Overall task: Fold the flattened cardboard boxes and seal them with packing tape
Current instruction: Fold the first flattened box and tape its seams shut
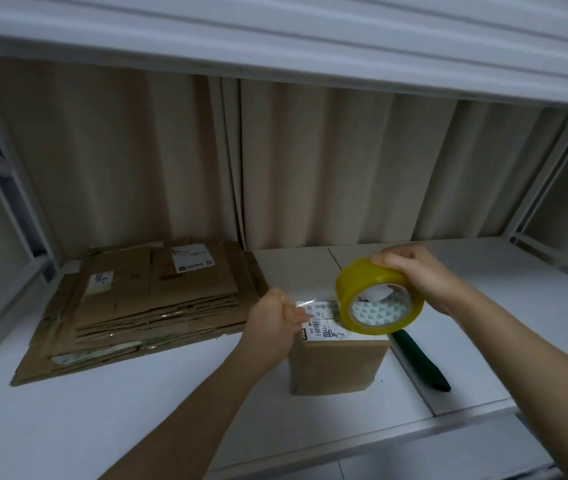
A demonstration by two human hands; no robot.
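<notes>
A small folded cardboard box (336, 367) with a white shipping label on top stands on the white shelf (137, 410). Above it my right hand (421, 275) grips a yellowish roll of clear packing tape (377, 296) by its upper rim. My left hand (273, 318) pinches the free end of the tape, and a short clear strip stretches from it to the roll just over the box's top. A stack of flattened cardboard boxes (144, 303) lies to the left on the shelf.
A dark green tool (421, 360) lies on the shelf right of the box. Beige curtains (310, 161) hang behind. White metal frame bars stand at both sides, and another shelf runs overhead. The shelf's front edge runs below my forearms.
</notes>
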